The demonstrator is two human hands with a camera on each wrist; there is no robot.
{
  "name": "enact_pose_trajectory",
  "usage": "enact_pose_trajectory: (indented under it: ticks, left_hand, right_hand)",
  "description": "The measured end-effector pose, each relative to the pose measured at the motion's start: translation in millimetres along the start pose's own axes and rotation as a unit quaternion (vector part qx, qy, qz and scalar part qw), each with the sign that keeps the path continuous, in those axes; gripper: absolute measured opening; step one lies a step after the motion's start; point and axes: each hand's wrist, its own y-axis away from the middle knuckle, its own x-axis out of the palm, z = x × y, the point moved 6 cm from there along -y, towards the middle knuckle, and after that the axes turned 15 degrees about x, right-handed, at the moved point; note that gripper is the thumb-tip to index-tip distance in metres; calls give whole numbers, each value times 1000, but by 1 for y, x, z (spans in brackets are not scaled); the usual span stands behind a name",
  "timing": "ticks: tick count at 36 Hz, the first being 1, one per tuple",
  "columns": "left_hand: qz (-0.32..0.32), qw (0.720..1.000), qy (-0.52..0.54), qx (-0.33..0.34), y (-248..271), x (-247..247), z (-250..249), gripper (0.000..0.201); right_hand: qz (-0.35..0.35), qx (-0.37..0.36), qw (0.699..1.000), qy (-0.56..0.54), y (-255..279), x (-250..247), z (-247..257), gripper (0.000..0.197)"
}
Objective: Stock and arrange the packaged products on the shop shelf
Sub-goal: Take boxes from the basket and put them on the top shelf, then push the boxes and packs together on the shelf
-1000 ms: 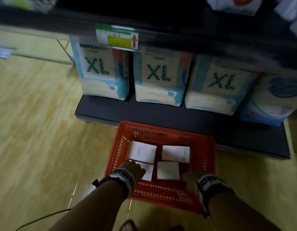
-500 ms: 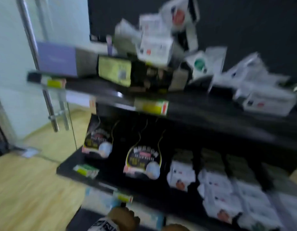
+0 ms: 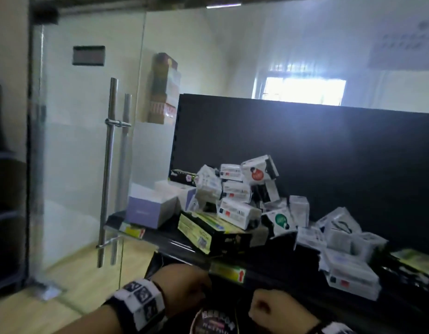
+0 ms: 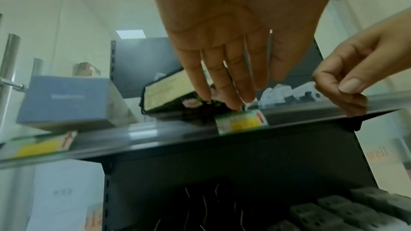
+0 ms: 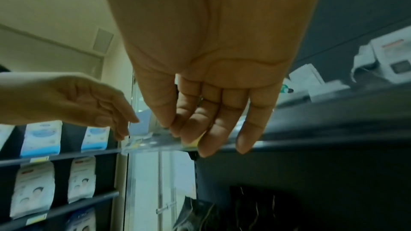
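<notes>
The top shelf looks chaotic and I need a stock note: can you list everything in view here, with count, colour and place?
Small white boxes: count unclear, white with red and black print, in a loose heap at the middle and right of the top shelf.
Lilac box: one, pale purple with a white top, left end of the shelf.
Black and yellow box: one, lying flat in front of the heap.
Price tags: two seen, yellow and green with a red arrow, on the shelf's front rail.
Top shelf: one, black.
Glass door: one, with steel handles, left of the shelf.
Left hand: empty, fingers straight, at the rail.
Right hand: empty, loosely curled, at the rail.
</notes>
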Motion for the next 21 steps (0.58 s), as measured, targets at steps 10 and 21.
enact_pose_trajectory:
  ticks: [10, 21]
  left_hand:
    - [-127, 987, -23, -98, 44, -95, 104, 24]
    - [-79, 959, -40, -270, 40, -118, 266, 61]
  right_hand:
    - [37, -7, 984, -174, -51, -73, 65, 17]
    - [-119, 37, 992, 8, -131, -124, 172, 20]
